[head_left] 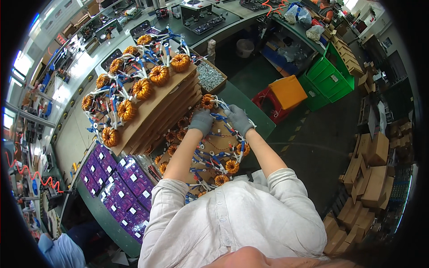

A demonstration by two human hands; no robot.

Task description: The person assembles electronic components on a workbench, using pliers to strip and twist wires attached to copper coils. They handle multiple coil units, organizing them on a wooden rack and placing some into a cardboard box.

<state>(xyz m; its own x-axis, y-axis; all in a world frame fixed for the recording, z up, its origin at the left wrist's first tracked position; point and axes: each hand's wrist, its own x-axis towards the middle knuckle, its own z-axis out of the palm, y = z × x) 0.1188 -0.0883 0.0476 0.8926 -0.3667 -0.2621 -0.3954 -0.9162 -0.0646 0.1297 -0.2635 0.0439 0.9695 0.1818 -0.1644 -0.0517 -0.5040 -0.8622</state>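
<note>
Both my hands wear grey gloves and reach over a cardboard sheet [218,141] laid with copper-wound ring coils and their white, blue and red leads. My left hand [202,121] is closed just below a copper coil [207,102] at the far edge; its fingertips are hidden, so what it grips does not show. Beside it, my right hand [239,119] is closed around white-sleeved wire leads [221,102]. Nearer to me on the same sheet lie more coils, among them one coil [232,166] by my right forearm and another [221,180] close to my shirt.
To the left rises a stack of cardboard layers [156,116] topped with coils. Purple circuit boards [120,187] lie at lower left. A box of metal screws [209,76] stands beyond my hands. Rightward are a red stool [269,103] with an orange box [287,92], green crates [328,76] and cartons [375,185].
</note>
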